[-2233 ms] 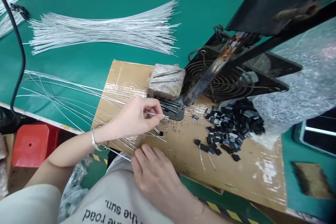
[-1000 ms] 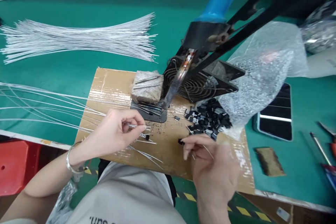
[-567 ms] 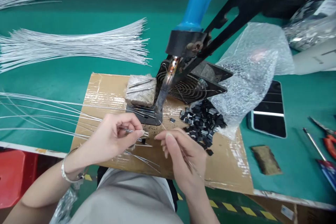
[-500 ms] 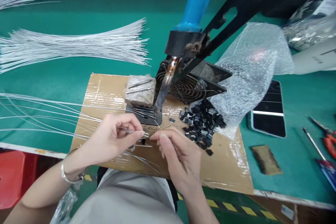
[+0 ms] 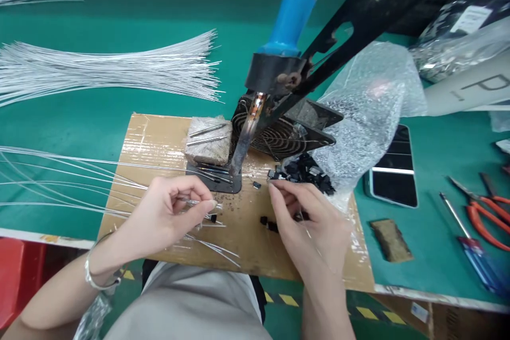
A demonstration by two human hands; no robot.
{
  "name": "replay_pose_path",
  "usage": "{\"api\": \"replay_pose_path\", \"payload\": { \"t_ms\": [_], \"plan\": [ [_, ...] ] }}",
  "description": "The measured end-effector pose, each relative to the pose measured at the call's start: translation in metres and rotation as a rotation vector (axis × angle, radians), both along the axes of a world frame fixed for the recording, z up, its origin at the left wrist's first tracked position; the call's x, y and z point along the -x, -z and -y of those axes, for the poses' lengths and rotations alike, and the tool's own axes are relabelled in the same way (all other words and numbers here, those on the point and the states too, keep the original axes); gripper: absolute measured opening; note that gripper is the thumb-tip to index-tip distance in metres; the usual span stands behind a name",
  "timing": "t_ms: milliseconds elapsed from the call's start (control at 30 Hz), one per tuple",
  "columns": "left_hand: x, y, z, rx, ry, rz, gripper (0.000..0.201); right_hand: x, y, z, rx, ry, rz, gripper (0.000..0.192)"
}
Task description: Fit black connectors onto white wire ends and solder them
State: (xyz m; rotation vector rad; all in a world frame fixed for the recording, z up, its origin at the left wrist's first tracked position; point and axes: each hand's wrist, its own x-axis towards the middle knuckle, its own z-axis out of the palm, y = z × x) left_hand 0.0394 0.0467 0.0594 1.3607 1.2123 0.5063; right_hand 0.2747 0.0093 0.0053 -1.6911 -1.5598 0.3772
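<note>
My left hand (image 5: 171, 212) is closed, thumb against fingers, on thin white wires (image 5: 131, 185) that trail off to the left. A small black piece (image 5: 213, 218) shows just below its fingertips. My right hand (image 5: 308, 218) is over the cardboard with its thumb and forefinger closed at the edge of a pile of small black pieces (image 5: 308, 168). A thin wire (image 5: 313, 239) lies across its palm, held in the curled fingers. Whether its fingertips also hold a black piece is hidden. More black pieces (image 5: 269, 224) lie beside this hand.
A blue-collared hot-air nozzle (image 5: 247, 141) on a black arm points down at a dark plate (image 5: 235, 185). Around it are a block with metal rods (image 5: 209, 156), a fan (image 5: 279, 138), bubble wrap (image 5: 358, 117), a phone (image 5: 394, 170), pliers (image 5: 476, 210) and a wire bundle (image 5: 111, 70).
My right hand has moved right, away from my left hand, to the black pile, with the thin wire still in it. My left hand has barely moved. The camera view has shifted slightly.
</note>
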Motion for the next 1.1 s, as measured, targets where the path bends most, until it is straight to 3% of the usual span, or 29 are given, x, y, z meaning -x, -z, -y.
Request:
{"api": "replay_pose_path", "payload": {
  "t_ms": [167,467,633,933,1100],
  "plan": [
    [-0.002,0.001,0.002,-0.031,-0.025,-0.013,0.016,-0.006,0.01,-0.013,-0.02,-0.133,0.251,0.005],
    [-0.003,-0.001,0.006,-0.043,-0.073,-0.002,0.016,0.005,0.012,-0.007,-0.088,-0.08,0.281,0.006],
    [-0.006,-0.001,0.006,-0.031,-0.095,-0.01,0.017,0.01,0.008,-0.001,0.016,0.011,-0.075,0.006],
    [-0.008,-0.003,0.005,-0.031,-0.13,-0.043,0.017,0.032,-0.016,0.008,0.226,0.104,-0.737,0.004],
    [-0.009,-0.003,0.005,-0.001,-0.129,0.022,0.016,0.051,-0.02,0.007,0.343,0.024,-1.013,0.007]
  ]
}}
